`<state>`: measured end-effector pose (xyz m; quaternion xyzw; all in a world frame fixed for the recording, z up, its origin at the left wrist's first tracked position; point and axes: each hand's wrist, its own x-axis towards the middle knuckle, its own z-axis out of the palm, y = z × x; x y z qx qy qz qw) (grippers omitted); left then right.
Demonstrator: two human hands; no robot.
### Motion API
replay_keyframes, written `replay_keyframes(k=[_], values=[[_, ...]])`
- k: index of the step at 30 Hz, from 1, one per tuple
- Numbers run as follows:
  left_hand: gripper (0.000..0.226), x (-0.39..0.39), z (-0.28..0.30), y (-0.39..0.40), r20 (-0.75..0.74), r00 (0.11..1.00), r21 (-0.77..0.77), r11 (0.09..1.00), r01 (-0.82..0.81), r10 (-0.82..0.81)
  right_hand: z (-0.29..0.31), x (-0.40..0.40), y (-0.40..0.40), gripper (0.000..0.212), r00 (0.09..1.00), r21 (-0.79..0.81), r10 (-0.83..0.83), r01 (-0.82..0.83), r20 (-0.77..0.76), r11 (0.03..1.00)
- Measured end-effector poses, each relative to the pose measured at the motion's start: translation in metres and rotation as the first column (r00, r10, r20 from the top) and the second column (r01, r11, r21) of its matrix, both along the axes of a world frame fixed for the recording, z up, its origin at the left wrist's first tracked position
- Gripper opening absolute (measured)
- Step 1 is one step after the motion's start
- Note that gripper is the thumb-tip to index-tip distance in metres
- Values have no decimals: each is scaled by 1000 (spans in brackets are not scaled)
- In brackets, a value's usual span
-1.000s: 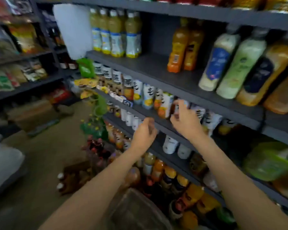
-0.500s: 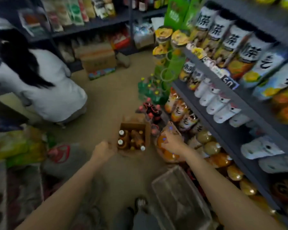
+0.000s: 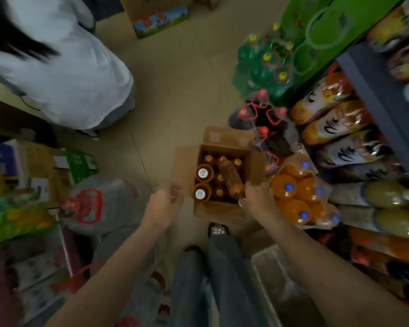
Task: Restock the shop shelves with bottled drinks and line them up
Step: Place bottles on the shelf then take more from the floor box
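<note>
Over the open cardboard box (image 3: 224, 208) on the floor, the right hand (image 3: 257, 199) reaches down at the box's right edge, its fingertips at the lower end of an amber bottle (image 3: 230, 179) that lies tilted across the tops of the others. Blur hides whether those fingers already pinch the bottle or only touch it, so I cannot tell. The left hand (image 3: 162, 201) hovers just left of the box, fingers loosely curled around nothing visible, near the folded-out flap (image 3: 187, 171).

Inside the box, 2 white-capped bottles (image 3: 202, 184) stand upright at the left, with more amber tops behind them. Just right of the box sits a shrink-wrapped pack of orange bottles (image 3: 298, 197), and beyond it the lower shelf (image 3: 376, 100) with large bottles lying on their sides. A foot (image 3: 217, 231) stands just below the box, and another person in white (image 3: 64, 74) crouches well apart at the upper left.

Likely trouble: the loose bottle rests on rounded caps, so a grip taken only at its end could let it roll or slide back and knock the upright ones. Lifting 1-handed from the end also risks a slip onto the foot below. The crowded floor leaves little room to step, so turning back to the shelf could catch the flap or the wrapped pack.
</note>
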<state>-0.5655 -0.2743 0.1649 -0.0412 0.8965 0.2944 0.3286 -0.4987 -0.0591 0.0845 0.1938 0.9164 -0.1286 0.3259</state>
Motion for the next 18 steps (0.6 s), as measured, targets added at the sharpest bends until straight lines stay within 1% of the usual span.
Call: replay_keyframes(k=[2, 4, 5, 9, 11, 13, 15, 16, 18], values=[[16, -5, -30, 7, -72, 997, 75, 997, -27, 32, -39, -9, -6, 37, 991, 92, 132, -133, 19, 987], [16, -5, -59, 10, -113, 989, 124, 989, -77, 91, -75, -10, -11, 39, 969, 118, 243, -248, 51, 962], [16, -5, -72, 11, -127, 985, 143, 984, -103, 121, -90, -9, -13, 41, 961, 127, 267, -275, 71, 953], [18, -7, -109, 6, -140, 969, 184, 967, -177, 204, -129, -1, -17, 48, 949, 155, 255, -284, 183, 946], [19, -7, -118, 4, -141, 963, 181, 962, -202, 229, -138, 1, -17, 43, 966, 210, 210, -239, 154, 948], [19, -5, -121, 1, -137, 958, 194, 955, -225, 254, -136, 4, -18, 37, 988, 227, 117, -137, 100, 964], [17, -6, -118, -1, -157, 959, 196, 959, -204, 236, -125, 3, -19, 40, 998, 182, 62, -65, 20, 981], [19, -7, -116, -1, -159, 967, 185, 968, -168, 198, -113, -2, -17, 42, 999, 144, 45, -42, -20, 989], [30, -9, -110, 1, -128, 988, 175, 983, -61, 84, -79, -19, -9, 42, 990, 26, 11, -8, -141, 1000]])
